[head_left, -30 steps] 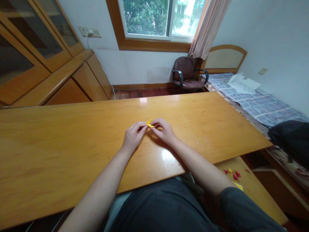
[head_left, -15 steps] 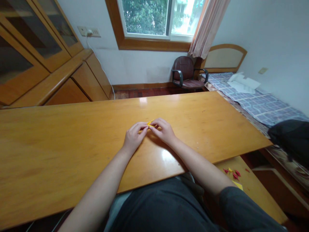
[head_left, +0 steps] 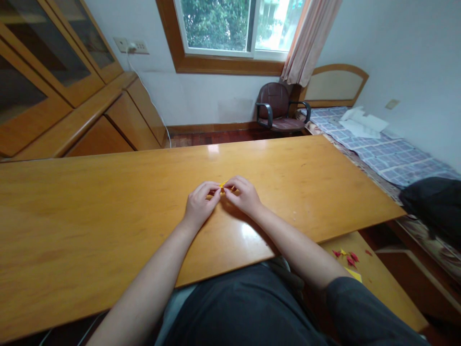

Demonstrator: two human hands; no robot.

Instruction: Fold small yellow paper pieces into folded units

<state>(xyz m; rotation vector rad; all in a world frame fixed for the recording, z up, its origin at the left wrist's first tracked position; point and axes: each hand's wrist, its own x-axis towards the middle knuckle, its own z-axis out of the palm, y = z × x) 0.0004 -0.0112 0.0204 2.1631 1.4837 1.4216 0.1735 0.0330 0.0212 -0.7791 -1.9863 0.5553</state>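
A small piece of folded yellow paper (head_left: pixel 223 184) is pinched between my two hands, just above the wooden table (head_left: pixel 108 216). My left hand (head_left: pixel 202 199) grips its left side with thumb and fingertips. On the other side, my right hand (head_left: pixel 243 193) pinches the paper, its fingers curled toward the left hand. The fingertips nearly meet, and they cover most of the paper, so its exact folded shape is hidden.
At lower right, a lower wooden surface (head_left: pixel 382 293) bears several small red folded paper pieces (head_left: pixel 351 261) and yellow paper (head_left: pixel 353 274). Beyond the table stand an armchair (head_left: pixel 275 108) and a bed (head_left: pixel 389 154) with a black bag (head_left: pixel 432 206). A cabinet (head_left: pixel 65 96) lines the left.
My fingertips have shifted slightly on the yellow paper, and less of it shows between them. Both hands stay in nearly the same place.
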